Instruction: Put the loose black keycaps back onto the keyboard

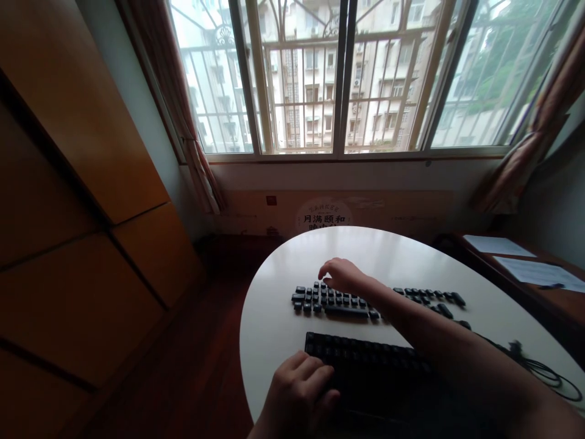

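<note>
A black keyboard (365,360) lies near the front edge of a white round table (274,329). My left hand (299,393) rests on the keyboard's left end with its fingers curled over the edge. Beyond it, loose black keycaps (320,300) are laid out in rows on the table. My right hand (340,274) reaches across to the upper left of these rows, fingers bent down and pinched at a keycap. My right forearm hides the middle of the rows. More keycaps (429,296) show to the right of the arm.
A black cable (539,369) coils on the table's right side. Wooden cabinets (82,231) stand at the left, a barred window (342,73) with curtains ahead, a cardboard box (324,213) below it, and a dark desk with papers (525,262) at the right.
</note>
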The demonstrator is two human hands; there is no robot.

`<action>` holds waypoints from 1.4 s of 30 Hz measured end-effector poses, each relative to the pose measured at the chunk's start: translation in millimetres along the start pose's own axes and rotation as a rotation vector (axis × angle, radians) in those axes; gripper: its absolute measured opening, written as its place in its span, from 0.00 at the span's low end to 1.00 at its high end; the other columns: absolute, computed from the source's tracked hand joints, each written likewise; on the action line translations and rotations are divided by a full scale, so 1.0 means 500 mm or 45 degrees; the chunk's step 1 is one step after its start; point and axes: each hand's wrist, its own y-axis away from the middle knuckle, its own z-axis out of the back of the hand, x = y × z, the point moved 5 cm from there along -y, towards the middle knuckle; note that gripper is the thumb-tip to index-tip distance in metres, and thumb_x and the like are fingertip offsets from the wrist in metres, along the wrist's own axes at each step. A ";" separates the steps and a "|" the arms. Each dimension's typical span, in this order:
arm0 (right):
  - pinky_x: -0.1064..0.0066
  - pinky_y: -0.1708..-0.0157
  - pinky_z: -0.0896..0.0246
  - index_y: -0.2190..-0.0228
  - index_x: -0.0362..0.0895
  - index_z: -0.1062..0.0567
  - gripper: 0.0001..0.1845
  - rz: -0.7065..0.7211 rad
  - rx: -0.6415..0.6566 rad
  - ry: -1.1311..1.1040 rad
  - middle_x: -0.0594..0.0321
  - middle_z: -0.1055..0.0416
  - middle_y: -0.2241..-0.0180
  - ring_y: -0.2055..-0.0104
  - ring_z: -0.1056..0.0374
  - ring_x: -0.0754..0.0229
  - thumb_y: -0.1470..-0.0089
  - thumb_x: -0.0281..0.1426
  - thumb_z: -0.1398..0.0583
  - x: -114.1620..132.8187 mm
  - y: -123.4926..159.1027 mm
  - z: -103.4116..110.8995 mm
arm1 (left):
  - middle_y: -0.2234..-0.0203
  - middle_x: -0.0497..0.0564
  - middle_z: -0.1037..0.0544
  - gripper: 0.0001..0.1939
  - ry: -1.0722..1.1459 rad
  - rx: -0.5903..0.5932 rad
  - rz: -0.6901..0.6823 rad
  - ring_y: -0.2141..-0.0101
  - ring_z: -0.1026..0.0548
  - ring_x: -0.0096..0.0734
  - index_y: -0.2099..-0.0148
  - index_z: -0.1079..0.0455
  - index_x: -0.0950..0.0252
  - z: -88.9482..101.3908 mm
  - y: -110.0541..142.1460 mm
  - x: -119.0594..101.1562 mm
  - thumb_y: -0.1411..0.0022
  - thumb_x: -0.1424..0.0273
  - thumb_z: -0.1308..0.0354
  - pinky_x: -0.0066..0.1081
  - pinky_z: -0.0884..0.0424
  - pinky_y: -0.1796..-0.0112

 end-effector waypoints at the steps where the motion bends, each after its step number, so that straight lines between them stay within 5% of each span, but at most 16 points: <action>1: 0.59 0.51 0.31 0.59 0.46 0.20 0.08 -0.009 0.037 0.002 0.59 0.22 0.56 0.53 0.27 0.55 0.40 0.30 0.38 -0.002 -0.013 -0.018 | 0.67 0.55 0.22 0.11 -0.017 0.003 -0.008 0.69 0.27 0.41 0.55 0.27 0.62 -0.001 0.000 0.001 0.30 0.63 0.47 0.39 0.29 0.70; 5: 0.57 0.51 0.29 0.51 0.44 0.26 0.16 -0.042 0.137 0.024 0.55 0.28 0.49 0.52 0.29 0.56 0.35 0.39 0.40 -0.014 -0.040 -0.069 | 0.71 0.53 0.25 0.12 -0.030 -0.046 -0.060 0.71 0.30 0.39 0.63 0.29 0.62 -0.015 0.006 0.008 0.29 0.66 0.51 0.37 0.32 0.71; 10: 0.56 0.50 0.30 0.49 0.45 0.27 0.16 -0.054 0.158 0.025 0.55 0.30 0.46 0.50 0.29 0.55 0.35 0.39 0.41 -0.028 -0.052 -0.088 | 0.76 0.51 0.29 0.13 -0.028 -0.168 -0.135 0.73 0.32 0.37 0.66 0.31 0.62 -0.022 0.016 0.011 0.29 0.68 0.52 0.35 0.35 0.73; 14: 0.57 0.51 0.29 0.49 0.45 0.27 0.16 -0.064 0.149 -0.006 0.55 0.29 0.47 0.51 0.29 0.55 0.35 0.39 0.41 -0.033 -0.061 -0.101 | 0.73 0.52 0.27 0.10 -0.033 -0.111 -0.070 0.70 0.30 0.38 0.65 0.30 0.62 -0.010 0.015 0.006 0.31 0.71 0.50 0.37 0.32 0.68; 21: 0.59 0.53 0.29 0.55 0.44 0.24 0.12 -0.057 -0.098 -0.109 0.57 0.25 0.54 0.55 0.27 0.57 0.36 0.37 0.39 -0.016 -0.065 -0.076 | 0.72 0.52 0.26 0.09 0.014 -0.154 0.033 0.69 0.30 0.37 0.64 0.29 0.61 0.019 0.010 0.008 0.32 0.74 0.49 0.37 0.32 0.68; 26: 0.65 0.56 0.32 0.63 0.48 0.19 0.06 0.029 -0.384 -0.269 0.62 0.20 0.64 0.60 0.25 0.58 0.42 0.29 0.37 0.013 0.031 0.003 | 0.72 0.50 0.26 0.11 0.089 -0.322 0.270 0.67 0.28 0.35 0.66 0.30 0.62 0.039 0.014 0.049 0.30 0.75 0.49 0.34 0.33 0.67; 30: 0.68 0.58 0.32 0.64 0.49 0.19 0.05 0.116 -0.411 -0.403 0.63 0.20 0.64 0.61 0.25 0.59 0.44 0.30 0.35 0.047 0.159 0.031 | 0.73 0.49 0.27 0.13 0.094 -0.389 0.399 0.68 0.29 0.35 0.67 0.30 0.62 0.041 0.016 0.069 0.29 0.72 0.50 0.35 0.34 0.66; 35: 0.68 0.60 0.31 0.65 0.49 0.18 0.05 0.160 -0.351 -0.653 0.62 0.20 0.66 0.62 0.25 0.58 0.43 0.29 0.36 0.096 0.278 -0.002 | 0.73 0.50 0.26 0.15 0.043 -0.376 0.467 0.68 0.29 0.36 0.69 0.30 0.62 0.038 0.012 0.070 0.29 0.71 0.51 0.35 0.35 0.65; 42: 0.70 0.62 0.31 0.67 0.48 0.17 0.07 0.125 -0.438 -0.662 0.62 0.22 0.69 0.66 0.26 0.60 0.50 0.25 0.33 0.130 0.311 -0.080 | 0.75 0.50 0.26 0.15 -0.036 -0.399 0.568 0.68 0.28 0.37 0.70 0.30 0.61 0.038 0.010 0.078 0.30 0.70 0.51 0.35 0.33 0.65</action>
